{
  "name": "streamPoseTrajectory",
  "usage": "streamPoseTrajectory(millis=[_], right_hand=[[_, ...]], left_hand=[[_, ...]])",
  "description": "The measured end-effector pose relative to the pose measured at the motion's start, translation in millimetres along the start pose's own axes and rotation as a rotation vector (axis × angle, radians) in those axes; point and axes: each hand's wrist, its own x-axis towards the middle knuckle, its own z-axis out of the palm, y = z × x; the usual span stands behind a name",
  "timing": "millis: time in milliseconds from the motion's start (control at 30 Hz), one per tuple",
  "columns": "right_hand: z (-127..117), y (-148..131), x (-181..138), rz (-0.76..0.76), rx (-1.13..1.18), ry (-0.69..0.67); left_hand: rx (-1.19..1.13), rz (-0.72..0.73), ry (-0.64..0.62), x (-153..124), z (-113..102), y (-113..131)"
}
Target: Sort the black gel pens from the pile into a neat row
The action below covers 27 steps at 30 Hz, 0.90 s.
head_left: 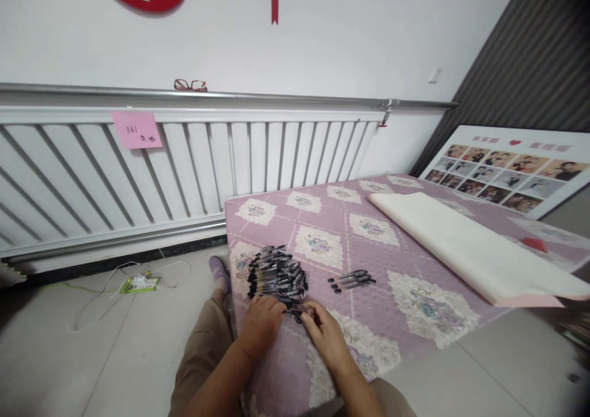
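Observation:
A heap of black-capped pens lies on the purple patterned cloth, most of them pointing roughly sideways. At the heap's near edge, my left hand has its fingers curled down over some pens. My right hand comes in from the right, thumb and fingers closed around the end of a pen; the fingertips partly hide it. Apart from the heap, to its right, a small group of three pens lies side by side.
The cloth covers a low table or bed. A folded cream sheet lies at right, before a photo board. A white radiator runs behind, with a pink note. Eyeglasses rest on the pipe. A power strip lies on the floor.

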Motion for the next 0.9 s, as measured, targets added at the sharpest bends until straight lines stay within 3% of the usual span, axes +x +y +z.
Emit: streamPoseTrajectory(millis=[900], right_hand=[[-3.7, -2.7, 0.9, -0.057, 0.066, -0.023]], left_hand=[[-0.024, -0.030, -0.023, 1.0, -6.3, 2.9]])
